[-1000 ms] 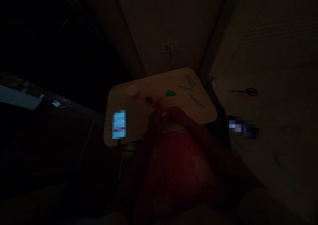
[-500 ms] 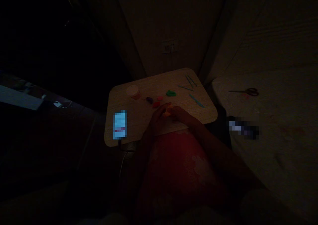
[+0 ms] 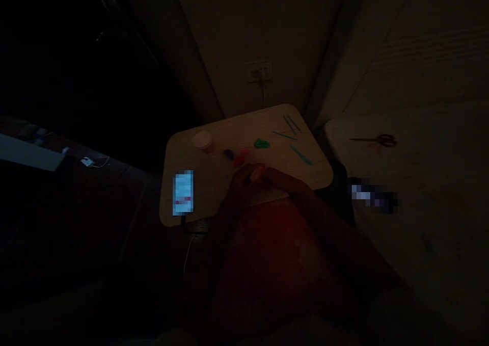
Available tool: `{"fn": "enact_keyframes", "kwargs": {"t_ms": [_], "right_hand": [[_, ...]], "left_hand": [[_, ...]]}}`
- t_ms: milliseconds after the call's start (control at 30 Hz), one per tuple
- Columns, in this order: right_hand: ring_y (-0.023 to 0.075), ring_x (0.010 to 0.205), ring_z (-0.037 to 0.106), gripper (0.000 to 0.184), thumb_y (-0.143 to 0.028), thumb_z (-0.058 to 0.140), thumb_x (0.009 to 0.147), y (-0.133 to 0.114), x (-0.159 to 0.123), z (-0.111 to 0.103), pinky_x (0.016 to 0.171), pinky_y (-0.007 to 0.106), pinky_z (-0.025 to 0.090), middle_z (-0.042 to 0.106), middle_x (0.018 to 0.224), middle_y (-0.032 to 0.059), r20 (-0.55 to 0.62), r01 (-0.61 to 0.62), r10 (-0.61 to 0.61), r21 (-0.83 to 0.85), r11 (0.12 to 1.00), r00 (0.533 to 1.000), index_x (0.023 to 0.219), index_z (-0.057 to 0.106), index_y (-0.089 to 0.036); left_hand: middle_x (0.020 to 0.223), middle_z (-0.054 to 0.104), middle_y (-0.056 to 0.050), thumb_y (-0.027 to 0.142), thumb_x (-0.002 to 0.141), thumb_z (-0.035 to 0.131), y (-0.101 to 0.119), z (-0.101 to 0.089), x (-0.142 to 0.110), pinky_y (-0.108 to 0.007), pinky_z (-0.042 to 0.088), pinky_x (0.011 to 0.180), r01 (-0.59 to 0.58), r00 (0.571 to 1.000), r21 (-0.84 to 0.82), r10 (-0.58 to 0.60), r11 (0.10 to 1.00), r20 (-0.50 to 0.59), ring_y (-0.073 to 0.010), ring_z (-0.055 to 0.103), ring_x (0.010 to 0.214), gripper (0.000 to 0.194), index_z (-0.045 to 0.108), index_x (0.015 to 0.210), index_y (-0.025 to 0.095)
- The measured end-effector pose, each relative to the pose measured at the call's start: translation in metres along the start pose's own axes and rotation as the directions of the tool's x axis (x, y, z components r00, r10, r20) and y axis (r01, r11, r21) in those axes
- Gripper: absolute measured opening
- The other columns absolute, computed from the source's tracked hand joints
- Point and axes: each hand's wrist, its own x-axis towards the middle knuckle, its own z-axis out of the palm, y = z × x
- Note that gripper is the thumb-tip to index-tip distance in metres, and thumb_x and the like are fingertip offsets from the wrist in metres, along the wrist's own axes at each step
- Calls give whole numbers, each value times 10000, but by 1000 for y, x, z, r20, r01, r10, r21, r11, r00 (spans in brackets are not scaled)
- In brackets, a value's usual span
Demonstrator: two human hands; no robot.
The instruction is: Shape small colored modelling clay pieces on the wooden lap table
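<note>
An orange lump of modelling clay is held between my two hands, above the near edge of a small wooden table. My left hand curls round its left side; my right hand presses it from the right. Dim light hides the separate fingers. Just beyond my hands lie a red lump, a pinkish lump and a dark purple lump. A green lump sits farther back. Thin teal modelling tools and a teal plastic knife rest at the right.
A lidded tub stands at the table's back left. A lit phone with a cable lies near the front left corner. Scissors and a blurred dark object lie on the pale surface to the right. A wall socket holds a plug.
The orange clay looks more compact and rounded between my hands, and my left fingers are curled more closely about it. The view has shifted slightly and the picture is dimmer.
</note>
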Motion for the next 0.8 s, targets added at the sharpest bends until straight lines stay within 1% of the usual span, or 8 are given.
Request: {"fn": "enact_keyframes", "kwargs": {"t_ms": [100,233,333,400,467,600,667,800], "right_hand": [[143,651,506,590,-739,495,951,0,-3,3,569,273,464,609,733,42,-4,-54,54,-17,998,999,800,635,-186],[127,606,469,687,-838,465,906,-7,-5,7,534,263,413,563,685,22,-9,-97,97,1,995,995,780,616,-180],[118,593,456,725,-862,409,909,-13,-4,8,538,261,398,560,675,17,-17,-109,110,29,994,994,767,600,-178],[115,589,462,698,-841,432,916,-17,-3,9,541,256,391,562,668,9,-41,-101,102,15,995,994,769,597,-179],[119,607,493,636,-791,478,932,-21,-3,10,559,253,402,594,711,6,-65,-75,73,-26,997,995,856,634,-179],[141,699,563,525,-689,532,961,-25,-3,11,630,263,437,659,845,21,-98,-19,7,-124,992,995,1028,666,-186],[148,726,565,494,-668,559,952,-25,-3,11,646,265,438,655,855,23,-134,-8,-14,-162,987,991,989,650,-185],[134,698,532,467,-656,556,956,-26,-4,10,623,252,429,608,818,5,-170,3,-29,-152,988,985,928,601,-192]], "left_hand": [[1117,772,-122,578,1028,525,1,1,0,-412,546,968,50,998,36,-49,998,-32,-254,714,1028,461,749,1140,191],[1114,755,-121,625,1030,479,0,2,0,-400,545,947,90,995,51,-89,995,-37,-253,700,1028,510,720,1142,191],[1022,747,-111,644,1036,442,-1,3,-2,-376,550,857,139,988,50,-135,989,-73,-238,692,917,544,702,1111,172],[932,727,-91,661,1037,416,-2,3,-3,-350,538,783,179,978,24,-175,984,-116,-217,667,824,563,687,1065,168],[901,705,-78,684,1026,420,-2,2,-4,-337,525,755,198,969,-14,-198,980,-151,-207,645,796,569,670,1041,174],[1085,666,-94,730,989,461,0,2,-4,-337,521,823,175,969,-33,-178,984,-173,-212,637,913,588,619,1198,204],[1111,636,-92,731,991,456,3,2,-4,-336,516,839,178,969,-30,-181,984,-170,-207,627,926,587,581,1235,212],[925,595,-49,724,1000,444,6,4,-6,-328,489,755,263,956,-22,-264,965,-131,-194,593,799,574,544,1231,208]]}}
